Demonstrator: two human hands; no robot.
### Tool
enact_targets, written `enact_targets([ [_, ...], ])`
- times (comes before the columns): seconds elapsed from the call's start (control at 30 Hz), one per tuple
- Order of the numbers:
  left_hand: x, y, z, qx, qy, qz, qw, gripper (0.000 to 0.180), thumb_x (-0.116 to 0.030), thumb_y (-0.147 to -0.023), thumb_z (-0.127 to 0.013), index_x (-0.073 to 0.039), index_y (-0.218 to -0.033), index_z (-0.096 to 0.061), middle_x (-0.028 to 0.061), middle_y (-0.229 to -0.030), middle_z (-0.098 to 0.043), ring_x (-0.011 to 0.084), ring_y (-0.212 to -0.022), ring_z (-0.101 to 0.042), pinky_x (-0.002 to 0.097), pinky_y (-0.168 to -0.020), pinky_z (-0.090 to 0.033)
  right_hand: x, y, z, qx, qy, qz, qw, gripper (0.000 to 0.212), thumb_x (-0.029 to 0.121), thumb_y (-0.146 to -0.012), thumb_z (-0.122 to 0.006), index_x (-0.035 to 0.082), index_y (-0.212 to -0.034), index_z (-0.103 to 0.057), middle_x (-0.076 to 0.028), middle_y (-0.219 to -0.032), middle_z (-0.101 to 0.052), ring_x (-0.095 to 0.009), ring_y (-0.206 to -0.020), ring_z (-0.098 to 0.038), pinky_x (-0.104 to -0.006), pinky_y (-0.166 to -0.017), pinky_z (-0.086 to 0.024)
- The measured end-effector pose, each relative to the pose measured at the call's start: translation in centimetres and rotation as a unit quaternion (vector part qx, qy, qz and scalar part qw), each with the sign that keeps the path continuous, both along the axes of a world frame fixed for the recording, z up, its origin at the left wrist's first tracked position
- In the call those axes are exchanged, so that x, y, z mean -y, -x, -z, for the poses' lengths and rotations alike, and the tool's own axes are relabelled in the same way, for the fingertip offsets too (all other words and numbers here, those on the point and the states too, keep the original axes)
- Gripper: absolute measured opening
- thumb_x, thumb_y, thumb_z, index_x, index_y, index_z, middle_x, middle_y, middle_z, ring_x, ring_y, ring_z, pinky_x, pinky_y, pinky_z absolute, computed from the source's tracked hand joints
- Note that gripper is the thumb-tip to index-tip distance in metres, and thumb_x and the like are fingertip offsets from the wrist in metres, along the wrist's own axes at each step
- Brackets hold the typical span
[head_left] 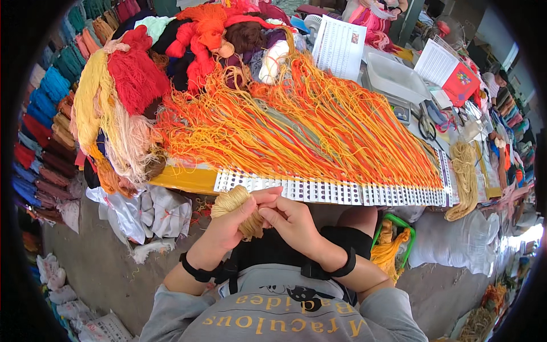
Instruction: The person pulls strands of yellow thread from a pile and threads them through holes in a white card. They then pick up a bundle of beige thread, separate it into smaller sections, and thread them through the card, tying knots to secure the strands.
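Observation:
My left hand (pixel 232 224) is wrapped round a thick bundle of beige yarn (pixel 229 200), held above my lap just off the table's front edge. The yarn's looped top bulges out past the thumb, and its lower end shows under the palm. My right hand (pixel 295 225) meets the left fingertips at the bundle's right side, thumb and fingers pinched together. What lies in that pinch is hidden. Just beyond both hands runs a row of white punched cards (pixel 319 192), with many orange and yellow threads (pixel 319 131) fanned out from them across the table.
Heaped skeins, red (pixel 137 74) and yellow (pixel 94 85), lie at the left. A beige skein (pixel 462 176) hangs over the right edge. Scissors (pixel 426 124), a clear plastic tray (pixel 396 77) and a printed sheet (pixel 340 48) lie behind. A green-rimmed basket (pixel 411 242) holds orange yarn by my leg.

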State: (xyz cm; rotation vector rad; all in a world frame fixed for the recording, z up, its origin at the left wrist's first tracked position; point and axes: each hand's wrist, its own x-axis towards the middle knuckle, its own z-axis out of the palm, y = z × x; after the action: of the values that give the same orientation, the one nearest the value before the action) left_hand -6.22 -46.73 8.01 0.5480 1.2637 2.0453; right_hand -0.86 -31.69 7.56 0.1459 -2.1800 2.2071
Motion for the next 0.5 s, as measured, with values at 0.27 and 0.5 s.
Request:
enact_targets([
  [0.27, -0.75, -0.24, -0.44, 0.077, 0.000, -0.011, 0.997, 0.040, -0.032, -0.092, -0.041, -0.001, -0.113, -0.054, 0.0123, -0.129, -0.044, 0.0196, -0.101, -0.051, 0.0318, -0.077, -0.045, -0.37, 0.20, 0.25, -0.012, -0.014, -0.022, 1.000, 0.012, 0.007, -0.088, -0.051, -0.002, -0.094, -0.056, -0.004, -0.076, -0.058, -0.008, -0.067, -0.055, -0.0209, -0.060, -0.045],
  [0.5, -0.50, 0.47, -0.18, 0.142, -0.039, 0.001, 0.989, 0.037, -0.027, -0.093, -0.037, 0.001, -0.110, -0.055, 0.0173, -0.128, -0.044, 0.0256, -0.110, -0.049, 0.0363, -0.087, -0.043, -0.65, 0.41, 0.10, 0.039, 0.068, 0.000, 0.997, 0.009, 0.007, -0.087, -0.052, -0.002, -0.088, -0.055, -0.004, -0.074, -0.056, -0.009, -0.063, -0.055, -0.0218, -0.059, -0.046],
])
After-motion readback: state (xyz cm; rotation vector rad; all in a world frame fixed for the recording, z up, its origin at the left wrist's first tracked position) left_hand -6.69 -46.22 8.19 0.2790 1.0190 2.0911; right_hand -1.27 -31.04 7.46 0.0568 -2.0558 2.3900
